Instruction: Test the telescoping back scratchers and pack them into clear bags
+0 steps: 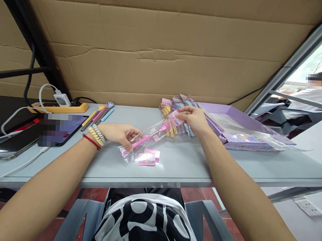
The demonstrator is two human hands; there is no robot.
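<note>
A pink hand-shaped back scratcher [145,140] lies slantwise in a clear plastic bag above the table. My left hand [126,136] grips the handle end through the plastic. At the upper end, my right hand [193,118] pinches the pink header card [175,117]. Two small pink cards [147,158] overlap on the table just below the bag. Behind my right hand sits a pile of bagged back scratchers [174,126], yellow and blue ones among them. Several unwrapped back scratchers [99,115] in yellow, pink and blue lie side by side beyond my left wrist.
An open purple box [253,141] stands on the right of the grey table [185,168]. At left are a phone [68,130], white cables and a yellow power strip [80,108]. A cardboard panel [153,62] closes off the back. Another person [316,94] sits far right.
</note>
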